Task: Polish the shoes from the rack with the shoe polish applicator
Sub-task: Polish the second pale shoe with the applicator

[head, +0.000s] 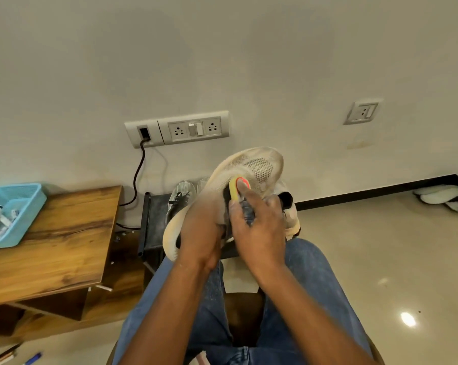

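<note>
Over the lap, the left hand (201,230) grips the shoe (251,167) while the right hand (256,225) pinches the applicator (234,189), which should rub softly and evenly.

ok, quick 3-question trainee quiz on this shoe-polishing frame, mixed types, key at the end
1. True or false: the left hand holds the beige shoe.
2. The yellow applicator in the right hand is: A) lying in the blue basket, B) pressed against the shoe's upper, C) on the floor.
3. Fill in: the basket sits on the wooden ____.

Key: 1 true; 2 B; 3 table
</note>
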